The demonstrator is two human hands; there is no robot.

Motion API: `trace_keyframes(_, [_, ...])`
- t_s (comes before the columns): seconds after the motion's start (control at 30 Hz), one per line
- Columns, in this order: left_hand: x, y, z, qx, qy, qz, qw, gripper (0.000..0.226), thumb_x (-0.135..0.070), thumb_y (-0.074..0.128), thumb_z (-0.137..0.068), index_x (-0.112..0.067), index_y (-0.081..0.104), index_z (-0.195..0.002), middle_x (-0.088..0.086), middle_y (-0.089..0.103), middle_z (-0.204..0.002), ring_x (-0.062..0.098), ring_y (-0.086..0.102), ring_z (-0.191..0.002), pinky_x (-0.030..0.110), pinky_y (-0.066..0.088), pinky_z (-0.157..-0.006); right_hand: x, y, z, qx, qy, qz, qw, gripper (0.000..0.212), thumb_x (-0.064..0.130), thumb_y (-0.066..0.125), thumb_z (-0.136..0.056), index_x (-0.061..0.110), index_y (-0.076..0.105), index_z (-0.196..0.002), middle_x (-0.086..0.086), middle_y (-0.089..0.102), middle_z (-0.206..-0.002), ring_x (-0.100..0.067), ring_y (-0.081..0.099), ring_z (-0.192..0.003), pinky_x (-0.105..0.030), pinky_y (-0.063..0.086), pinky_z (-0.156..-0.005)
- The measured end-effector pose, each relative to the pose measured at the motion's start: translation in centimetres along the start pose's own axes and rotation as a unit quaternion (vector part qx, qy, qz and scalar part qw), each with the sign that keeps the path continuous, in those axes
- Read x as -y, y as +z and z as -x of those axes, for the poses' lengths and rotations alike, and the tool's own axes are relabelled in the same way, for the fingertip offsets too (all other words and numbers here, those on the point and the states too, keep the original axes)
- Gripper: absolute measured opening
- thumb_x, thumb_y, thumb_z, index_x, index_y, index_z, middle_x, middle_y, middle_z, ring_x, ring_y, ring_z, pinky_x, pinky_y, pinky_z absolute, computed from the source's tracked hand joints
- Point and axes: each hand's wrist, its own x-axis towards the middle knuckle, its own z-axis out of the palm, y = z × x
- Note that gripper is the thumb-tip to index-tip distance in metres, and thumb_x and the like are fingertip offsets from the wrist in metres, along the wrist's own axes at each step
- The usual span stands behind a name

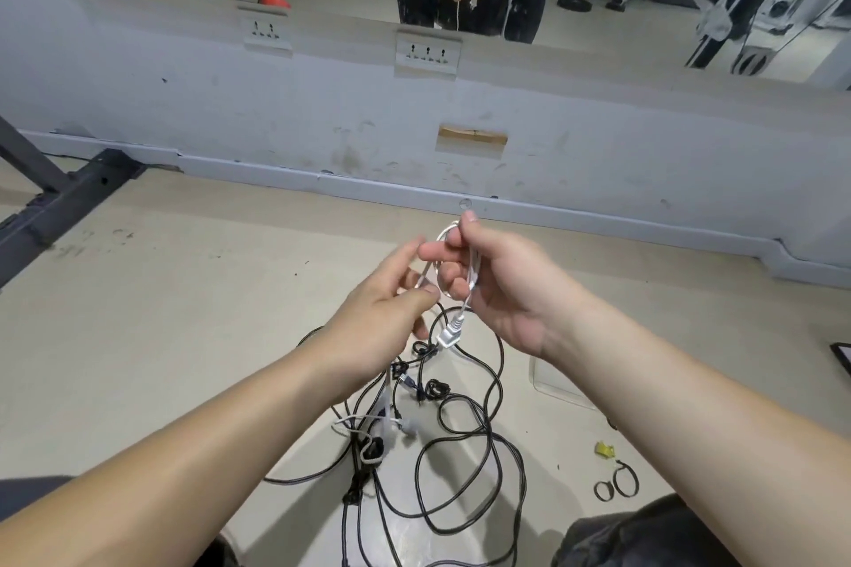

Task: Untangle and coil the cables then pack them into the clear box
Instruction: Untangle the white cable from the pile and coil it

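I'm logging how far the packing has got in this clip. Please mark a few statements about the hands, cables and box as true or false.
1. The left hand and the right hand both hold the white cable. True.
2. The white cable's plug hangs below the hands. True.
3. The black cables sit coiled inside the clear box. False: they lie tangled on the floor, outside the box.
4. The yellow item lies left of the black cables. False: it lies to their right, near two black loops.
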Motion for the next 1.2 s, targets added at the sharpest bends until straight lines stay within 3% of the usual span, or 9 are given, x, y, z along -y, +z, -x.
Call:
trace_keyframes(0.07, [0.0,-0.1,-0.1,-0.048,0.03,-0.028,0.998,0.068,-0.044,0.059,-0.087,-0.053,0.038,-0.151,-0.02,0.059,-0.118,0.011,0.065,-0.085,0.025,0.044,-0.067,0.0,0.2,-0.1,-0.01,0.012,0.021,1.0,0.029,0.025,0.04,-0.11,0.01,0.056,-0.091,-0.01,0.07,-0.075,-0.014,0.047,-0.055,-0.023,0.033,-0.051])
trace_keyframes(0.2, [0.1,-0.5,0.1,-0.072,0.142,-0.148,0.976,0.048,-0.056,0.054,-0.096,-0.045,0.053,-0.143,-0.024,0.06,-0.126,0.004,0.065,-0.103,0.037,0.057,-0.076,0.2,0.4,0.4,0.03,0.034,0.168,0.985,0.034,0.02,0.036,-0.106,0.013,0.053,-0.078,0.001,0.05,-0.053,-0.013,0.037,-0.048,-0.03,0.024,-0.053])
trace_keyframes(0.33, [-0.2,-1.0,-0.3,-0.044,0.133,-0.08,0.987,0.03,-0.06,0.055,-0.091,-0.044,0.065,-0.115,-0.02,0.071,-0.104,0.012,0.07,-0.089,0.043,0.063,-0.072,0.9,0.2,0.8,0.016,0.021,0.257,0.966,0.037,0.015,0.04,-0.103,0.018,0.044,-0.066,-0.001,0.041,-0.053,-0.014,0.028,-0.047,-0.031,0.018,-0.052])
trace_keyframes(0.57, [-0.2,-1.7,-0.6,-0.016,0.171,-0.127,0.977,0.027,-0.018,0.063,-0.102,-0.039,0.072,-0.116,-0.007,0.077,-0.086,0.007,0.069,-0.072,0.026,0.058,-0.071,0.7,0.0,0.9,0.052,0.076,0.27,0.959,0.032,0.017,0.039,-0.096,0.01,0.053,-0.068,-0.01,0.054,-0.06,-0.018,0.04,-0.052,-0.025,0.027,-0.047])
trace_keyframes(0.87, [-1.2,-2.0,-0.1,0.002,0.119,-0.153,0.981,0.02,-0.017,0.061,-0.103,-0.022,0.074,-0.088,0.005,0.073,-0.072,0.016,0.066,-0.064,0.047,0.06,-0.07,0.6,-0.4,0.9,0.026,0.066,0.279,0.958,0.016,0.016,0.056,-0.087,0.011,0.067,-0.076,-0.008,0.065,-0.073,-0.014,0.041,-0.058,-0.027,0.026,-0.05])
trace_keyframes(0.97, [-1.6,-1.8,-0.1,-0.017,0.122,-0.103,0.987,0.025,-0.011,0.056,-0.105,-0.015,0.074,-0.089,0.012,0.069,-0.07,0.016,0.062,-0.063,0.044,0.054,-0.066,0.6,-0.5,0.7,0.065,0.042,0.225,0.971,0.017,0.02,0.063,-0.096,0.006,0.068,-0.088,-0.014,0.061,-0.081,-0.02,0.054,-0.073,-0.032,0.037,-0.066])
trace_keyframes(1.03, [-1.6,-1.6,0.0,-0.028,0.124,-0.088,0.988,0.028,-0.013,0.054,-0.106,-0.019,0.076,-0.089,0.007,0.071,-0.069,0.029,0.066,-0.065,0.05,0.056,-0.068,0.4,-0.6,0.7,0.083,0.01,0.211,0.974,0.028,0.022,0.066,-0.097,-0.006,0.067,-0.093,-0.025,0.062,-0.086,-0.03,0.059,-0.085,-0.038,0.04,-0.082])
trace_keyframes(1.1, [-1.7,-1.5,0.0,-0.041,0.121,-0.075,0.989,0.031,-0.017,0.053,-0.106,-0.026,0.079,-0.092,0.007,0.072,-0.07,0.041,0.067,-0.071,0.061,0.058,-0.073,0.2,-0.6,0.8,0.063,-0.028,0.229,0.971,0.036,0.024,0.073,-0.092,-0.013,0.07,-0.093,-0.028,0.066,-0.086,-0.028,0.058,-0.084,-0.038,0.038,-0.082])
trace_keyframes(1.2, [-1.8,-1.4,-0.1,-0.061,0.119,-0.054,0.989,0.029,-0.018,0.054,-0.101,-0.028,0.079,-0.089,0.006,0.071,-0.068,0.038,0.068,-0.072,0.064,0.057,-0.078,0.2,-0.3,0.8,0.007,-0.101,0.263,0.959,0.02,0.019,0.085,-0.081,0.0,0.077,-0.081,-0.012,0.071,-0.08,-0.015,0.066,-0.077,-0.025,0.047,-0.073])
